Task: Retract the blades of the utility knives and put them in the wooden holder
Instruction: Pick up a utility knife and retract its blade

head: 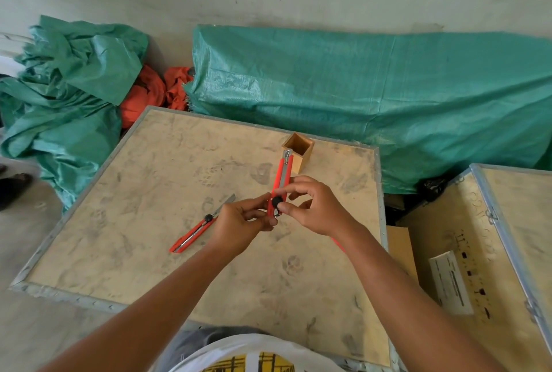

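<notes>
I hold a red utility knife (pixel 283 176) above the plywood crate top (pixel 155 222), its metal tip pointing toward the wooden holder (pixel 299 151). My left hand (pixel 242 223) grips its lower end. My right hand (pixel 313 207) pinches the body, thumb beside the black slider knob. No blade shows past the tip. A second red utility knife (pixel 195 229) lies on the crate left of my hands, its blade extended toward the upper right. The holder is a small open square box at the crate's far edge, and nothing shows inside it.
Green tarpaulin bundles (pixel 373 93) and orange cloth (pixel 149 93) lie behind the crate. A second wooden crate (pixel 466 252) with a white label stands to the right, across a narrow gap. A person's foot is at the far left on the floor.
</notes>
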